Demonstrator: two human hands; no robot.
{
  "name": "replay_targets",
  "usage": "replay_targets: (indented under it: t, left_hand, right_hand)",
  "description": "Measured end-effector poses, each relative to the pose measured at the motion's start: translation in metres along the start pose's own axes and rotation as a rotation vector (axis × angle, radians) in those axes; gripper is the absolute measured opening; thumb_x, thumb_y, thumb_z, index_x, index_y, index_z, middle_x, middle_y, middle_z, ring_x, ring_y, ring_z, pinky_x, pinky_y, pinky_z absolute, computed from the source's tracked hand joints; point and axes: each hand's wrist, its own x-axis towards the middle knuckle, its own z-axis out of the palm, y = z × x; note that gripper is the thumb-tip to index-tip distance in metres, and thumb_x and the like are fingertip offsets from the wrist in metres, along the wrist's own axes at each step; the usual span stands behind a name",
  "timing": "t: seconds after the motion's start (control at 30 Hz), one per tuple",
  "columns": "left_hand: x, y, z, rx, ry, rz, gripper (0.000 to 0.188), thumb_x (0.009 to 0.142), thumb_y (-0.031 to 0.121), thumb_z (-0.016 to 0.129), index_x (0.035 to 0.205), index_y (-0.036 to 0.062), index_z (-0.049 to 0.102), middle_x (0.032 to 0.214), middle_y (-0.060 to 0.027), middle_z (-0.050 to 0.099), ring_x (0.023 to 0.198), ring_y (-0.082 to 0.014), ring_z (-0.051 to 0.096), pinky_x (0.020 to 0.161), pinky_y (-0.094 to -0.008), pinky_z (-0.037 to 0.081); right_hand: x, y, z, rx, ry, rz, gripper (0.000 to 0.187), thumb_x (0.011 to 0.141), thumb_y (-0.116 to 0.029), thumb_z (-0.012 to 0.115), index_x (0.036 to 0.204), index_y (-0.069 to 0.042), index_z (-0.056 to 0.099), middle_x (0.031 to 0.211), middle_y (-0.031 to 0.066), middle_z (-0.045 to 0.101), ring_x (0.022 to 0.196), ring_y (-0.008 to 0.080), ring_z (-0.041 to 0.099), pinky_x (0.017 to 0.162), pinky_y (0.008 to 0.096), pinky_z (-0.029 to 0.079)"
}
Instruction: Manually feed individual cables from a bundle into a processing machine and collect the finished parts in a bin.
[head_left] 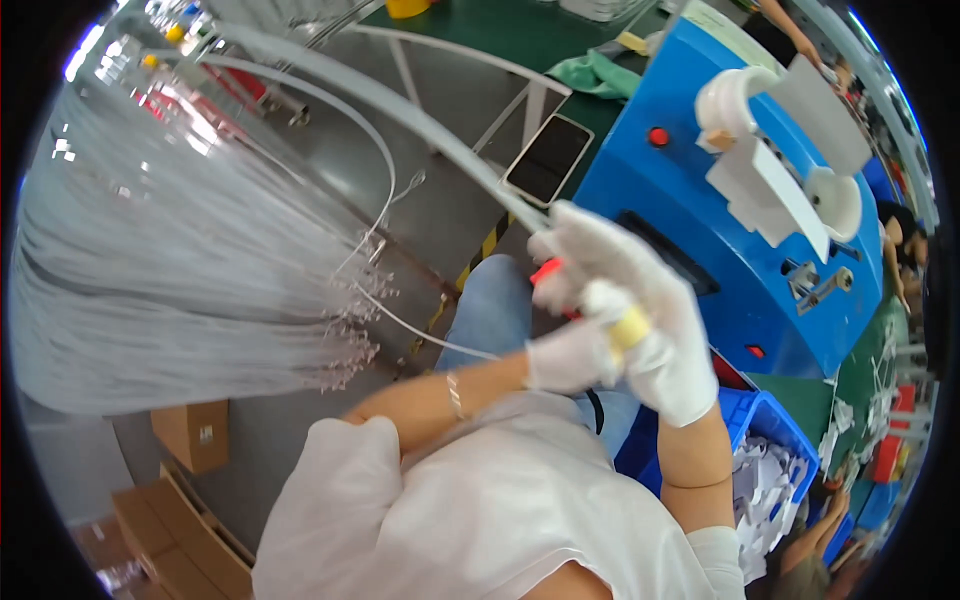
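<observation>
Both hands wear white gloves and meet in front of my body, blurred by motion. My left hand point(578, 352) is closed, its fingertips tucked against the right palm; a yellow band point(630, 328) shows there. What it grips is hidden. My right hand point(655, 310) curls its fingers over and beyond the left; whatever lies inside is hidden too. A thin white cable point(430, 335) runs from the hanging bundle to my left forearm and disappears behind it. Beside the right fingers is a small red thing point(546, 271). A long grey bar or strip point(440, 135) reaches up to those fingertips; contact is unclear.
At the left hangs a large bundle of grey-white cables point(190, 270). A blue machine point(640, 190) with white guards stands at the right, a phone point(549, 160) beside it. Below is a blue crate point(790, 425) with white scraps. Cardboard boxes point(190, 435) sit lower left; other people work far right.
</observation>
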Motion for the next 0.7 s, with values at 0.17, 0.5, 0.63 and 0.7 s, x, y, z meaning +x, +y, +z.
replay_targets:
  t: [0.17, 0.5, 0.63, 0.7]
  left_hand:
    - [-0.021, -0.053, 0.004, 1.18, -1.106, -0.192, 0.032, 0.083, 0.034, 0.063, 0.098, 0.0065, 0.057, 0.081, -0.0105, 0.057, 0.07, -0.0237, 0.058, 0.068, -0.0327, 0.049]
    - [0.035, 0.161, -0.046, 0.259, -0.786, 0.529, 0.015, 0.084, 0.013, 0.062, 0.076, 0.0036, 0.053, 0.056, -0.0029, 0.048, 0.042, -0.0117, 0.04, 0.036, -0.0261, 0.03]
    - [-0.007, 0.188, -0.083, -0.22, -0.264, 0.514, 0.018, 0.087, 0.013, 0.05, 0.07, 0.0062, 0.053, 0.056, -0.0046, 0.051, 0.039, -0.0113, 0.042, 0.035, -0.0243, 0.035]
    - [0.0, 0.187, -0.087, -0.289, -0.315, 0.544, 0.021, 0.092, 0.019, 0.046, 0.075, 0.007, 0.05, 0.06, -0.0059, 0.051, 0.041, -0.0102, 0.041, 0.037, -0.0238, 0.036]
  right_hand:
    - [-0.035, -0.012, -0.021, -0.184, 0.087, 0.113, 0.034, 0.082, -0.023, 0.067, 0.105, 0.002, 0.067, 0.087, 0.0082, 0.063, 0.076, 0.0119, 0.056, 0.07, 0.0235, 0.046]
    - [-0.199, 0.08, -0.165, 0.719, 0.194, -0.368, 0.06, 0.096, -0.038, 0.047, 0.135, 0.006, 0.034, 0.057, 0.0074, 0.049, 0.036, 0.0111, 0.035, 0.034, 0.023, 0.027]
    - [-0.253, 0.096, -0.211, 0.933, 0.497, -0.384, 0.066, 0.098, -0.05, 0.031, 0.134, 0.004, 0.039, 0.05, 0.0039, 0.04, 0.034, 0.0087, 0.023, 0.036, 0.0238, 0.025]
    - [-0.261, 0.093, -0.226, 0.841, 0.608, -0.289, 0.055, 0.099, -0.042, 0.035, 0.125, 0.004, 0.052, 0.051, 0.0038, 0.045, 0.037, 0.0076, 0.03, 0.039, 0.0231, 0.028]
